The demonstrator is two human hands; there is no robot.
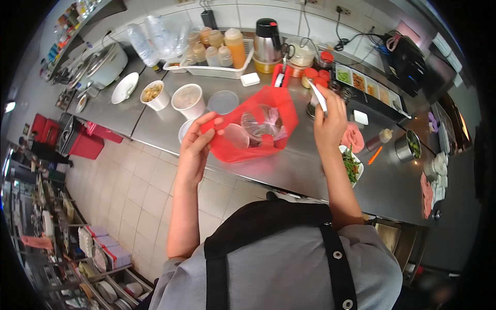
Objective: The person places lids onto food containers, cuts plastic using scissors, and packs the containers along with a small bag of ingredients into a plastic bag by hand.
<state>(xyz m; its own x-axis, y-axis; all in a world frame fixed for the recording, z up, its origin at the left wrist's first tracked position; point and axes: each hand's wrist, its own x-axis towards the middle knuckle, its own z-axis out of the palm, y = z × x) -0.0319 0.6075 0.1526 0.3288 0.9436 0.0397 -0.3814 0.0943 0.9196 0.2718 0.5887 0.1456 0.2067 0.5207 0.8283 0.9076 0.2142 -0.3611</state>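
Because the bag (279, 103) looks limp, my left grip (195, 145) pinches its nine-o'clock edge; my right grip (332, 123) clasps a white strip (318, 95).

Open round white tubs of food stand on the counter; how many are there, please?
2: one tub beside the white plate, the other tub nearer the red bag. More may hide behind the left hand.

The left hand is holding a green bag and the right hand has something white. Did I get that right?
Not quite: the bag is red, not green, as the head view shows. The left hand does hold it, and the right hand does have something white.
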